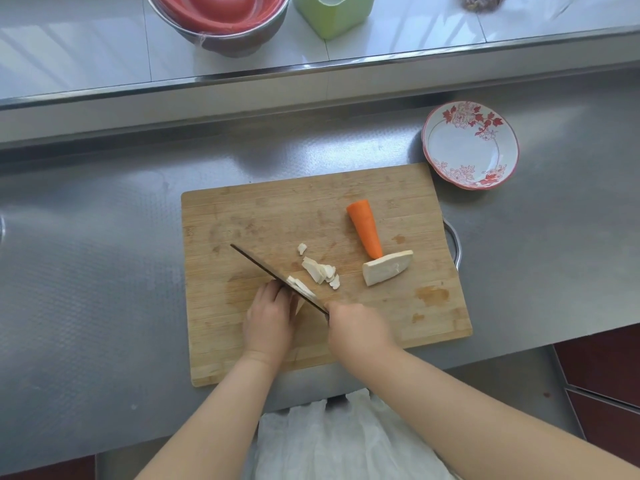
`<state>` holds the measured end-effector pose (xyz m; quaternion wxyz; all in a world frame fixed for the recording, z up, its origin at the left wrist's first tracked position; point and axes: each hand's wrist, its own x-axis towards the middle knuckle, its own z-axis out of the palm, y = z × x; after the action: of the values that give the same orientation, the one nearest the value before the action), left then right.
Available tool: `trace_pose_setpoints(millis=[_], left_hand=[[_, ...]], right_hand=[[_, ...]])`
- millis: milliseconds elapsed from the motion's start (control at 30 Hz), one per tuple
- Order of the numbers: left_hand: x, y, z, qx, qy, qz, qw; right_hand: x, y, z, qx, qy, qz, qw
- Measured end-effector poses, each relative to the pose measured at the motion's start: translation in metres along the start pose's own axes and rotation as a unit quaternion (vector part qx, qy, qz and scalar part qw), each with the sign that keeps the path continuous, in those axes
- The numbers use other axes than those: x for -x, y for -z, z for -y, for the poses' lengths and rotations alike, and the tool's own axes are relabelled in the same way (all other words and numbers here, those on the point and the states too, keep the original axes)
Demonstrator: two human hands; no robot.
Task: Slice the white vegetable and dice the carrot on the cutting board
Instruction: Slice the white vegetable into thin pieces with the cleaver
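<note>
On the rectangular wooden cutting board (263, 216), the dark-bladed knife (263, 268) is gripped by the curled right hand (356, 330), while a white vegetable piece (300, 306) is pressed under the curled fingers of the left hand (268, 320). Thin white slices (320, 270) lie just beyond the blade; the orange carrot (365, 226) and a white vegetable half (388, 267) are set farther right, touching each other.

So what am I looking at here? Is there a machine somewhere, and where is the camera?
No machine: a person works with bare hands, and one camera worn on their head looks down at them. On the steel counter lies a wooden cutting board. The right hand grips a knife; the left hand steadies a white vegetable piece, mostly hidden under it. Cut white slices lie beside the blade. Further right are a whole carrot piece touching a second white chunk. A red-flowered dish sits off the board.
</note>
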<state>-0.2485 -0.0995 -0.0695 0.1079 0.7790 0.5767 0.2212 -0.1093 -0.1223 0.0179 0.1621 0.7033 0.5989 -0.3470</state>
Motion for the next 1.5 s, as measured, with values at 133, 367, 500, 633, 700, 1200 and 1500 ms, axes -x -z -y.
trace_pose_setpoints(millis=[133,367,500,633,700,1200,1500], left_hand=[[0.001,-0.002,0.003,-0.010,-0.004,0.015,1.000],[0.001,0.003,0.003,-0.017,-0.022,0.038,0.999],[0.000,0.004,0.001,-0.017,0.002,0.045,0.999],[0.002,0.003,0.003,-0.022,-0.008,0.039,0.999],[0.002,0.004,0.003,-0.020,-0.016,0.034,0.999],[0.009,0.004,0.008,-0.022,-0.026,0.030,0.999],[0.008,0.007,0.003,-0.016,0.013,0.055,0.998]], right_hand=[[-0.013,0.000,0.004,-0.014,-0.018,0.013,1.000],[-0.029,0.010,-0.010,-0.175,-0.063,0.007,0.983],[-0.015,0.004,-0.013,-0.094,-0.013,-0.029,0.995],[0.001,-0.009,-0.012,-0.031,0.025,-0.042,0.998],[0.002,-0.009,-0.011,-0.031,0.022,-0.043,0.998],[-0.020,0.000,-0.001,-0.079,-0.031,0.014,0.996],[-0.001,-0.003,-0.018,-0.077,0.004,-0.019,0.997]])
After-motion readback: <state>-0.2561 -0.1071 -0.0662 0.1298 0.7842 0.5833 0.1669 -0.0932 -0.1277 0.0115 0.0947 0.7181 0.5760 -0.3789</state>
